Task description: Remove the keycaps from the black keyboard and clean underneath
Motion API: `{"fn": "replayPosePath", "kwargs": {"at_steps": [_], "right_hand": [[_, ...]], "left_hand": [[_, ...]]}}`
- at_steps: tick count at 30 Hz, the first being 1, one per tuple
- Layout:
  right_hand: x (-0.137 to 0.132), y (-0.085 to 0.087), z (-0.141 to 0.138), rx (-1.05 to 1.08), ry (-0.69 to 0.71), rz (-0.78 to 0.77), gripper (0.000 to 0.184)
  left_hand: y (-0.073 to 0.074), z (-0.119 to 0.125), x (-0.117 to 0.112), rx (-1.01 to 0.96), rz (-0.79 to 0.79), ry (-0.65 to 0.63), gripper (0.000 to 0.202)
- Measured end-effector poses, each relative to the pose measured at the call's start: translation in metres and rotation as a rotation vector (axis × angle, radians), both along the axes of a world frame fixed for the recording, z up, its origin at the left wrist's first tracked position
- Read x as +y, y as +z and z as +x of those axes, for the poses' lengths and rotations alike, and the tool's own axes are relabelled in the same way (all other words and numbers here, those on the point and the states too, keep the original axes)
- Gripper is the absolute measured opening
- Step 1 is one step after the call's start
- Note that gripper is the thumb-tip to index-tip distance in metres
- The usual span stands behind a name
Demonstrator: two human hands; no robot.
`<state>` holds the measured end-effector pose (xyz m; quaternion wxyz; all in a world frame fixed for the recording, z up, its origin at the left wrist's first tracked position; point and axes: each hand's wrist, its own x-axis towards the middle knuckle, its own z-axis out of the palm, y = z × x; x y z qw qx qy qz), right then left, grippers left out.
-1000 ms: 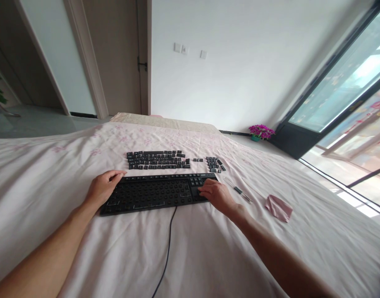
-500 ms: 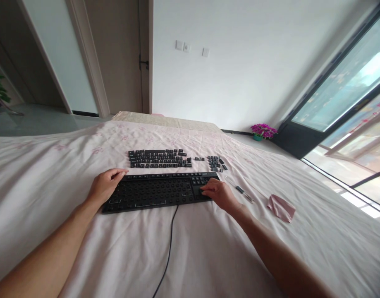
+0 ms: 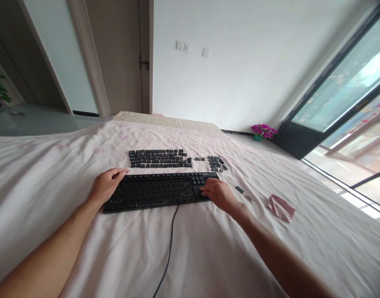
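A black keyboard (image 3: 158,191) lies on the bed with most of its main key field stripped of keycaps; the top row and some keys at the upper right are still on. My left hand (image 3: 107,182) is closed at the keyboard's upper left end, gripping its edge. Over the right part of the board, my right hand (image 3: 217,191) is closed with its fingertips pinched together. Whatever is between those fingertips is hidden. Behind the keyboard, loose black keycaps (image 3: 160,159) lie in rows, with a smaller group of keycaps (image 3: 213,162) to the right.
A thin wire-ended tool with a dark grip (image 3: 240,189) lies right of the keyboard. Farther right is a crumpled pink cloth (image 3: 281,208). The keyboard's cable (image 3: 170,248) runs toward me across the wrinkled bedsheet (image 3: 130,256). Potted purple flowers (image 3: 263,131) stand by the wall.
Very little differs. My right hand stays pinched over the right part of the keyboard, its fingers shifted only slightly. My left hand has stayed at the left end.
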<state>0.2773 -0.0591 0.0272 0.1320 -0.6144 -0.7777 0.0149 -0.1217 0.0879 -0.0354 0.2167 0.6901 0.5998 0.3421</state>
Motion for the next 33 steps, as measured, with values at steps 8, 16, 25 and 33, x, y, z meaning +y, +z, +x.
{"fn": "replayPosePath", "kwargs": {"at_steps": [8,16,25,33], "right_hand": [[-0.019,-0.009,-0.012,-0.324,-0.022,0.072,0.027],[-0.031,-0.018,-0.020,-0.409,-0.046,0.055,0.043],[0.020,0.009,0.013,-0.049,-0.101,0.048,0.032],[0.129,0.000,0.030,-0.235,-0.290,0.132,0.022]], "left_hand": [[0.000,0.000,0.000,-0.006,0.007,-0.007,0.037],[0.001,0.001,-0.002,0.019,-0.007,0.005,0.035],[-0.001,-0.001,0.001,0.020,0.009,-0.016,0.037],[-0.003,-0.001,0.003,0.016,0.008,-0.015,0.038]]}}
